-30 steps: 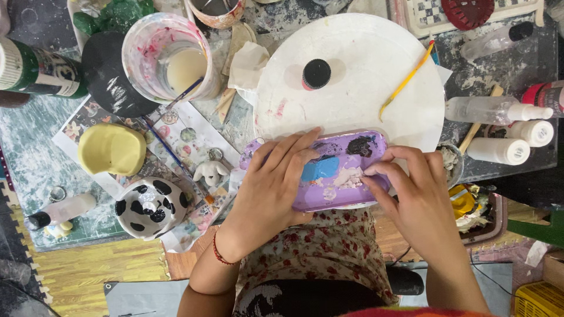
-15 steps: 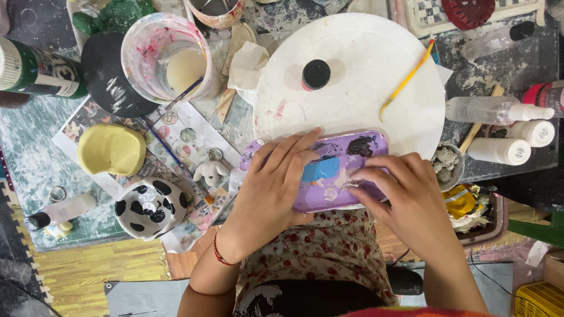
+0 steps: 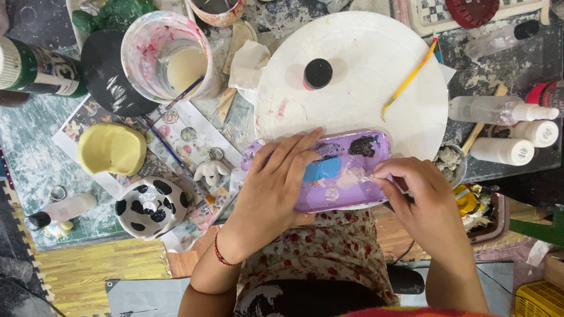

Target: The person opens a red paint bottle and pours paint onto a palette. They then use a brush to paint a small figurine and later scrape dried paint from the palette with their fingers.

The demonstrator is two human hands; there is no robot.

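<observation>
Pressing your left hand (image 3: 276, 188) flat, fingers spread, you're steadying the purple rectangular plastic tray (image 3: 343, 170) against your lap edge, while your right hand (image 3: 420, 199) pinches something thin at its right end; what exactly, I cannot tell. Blue, black and pale paint already smear the tray. Just beyond your knuckles lies the round white board (image 3: 358, 76) with a yellow-handled brush (image 3: 409, 78); left sits an unfinished cow-spotted ceramic bowl (image 3: 151, 206).
</observation>
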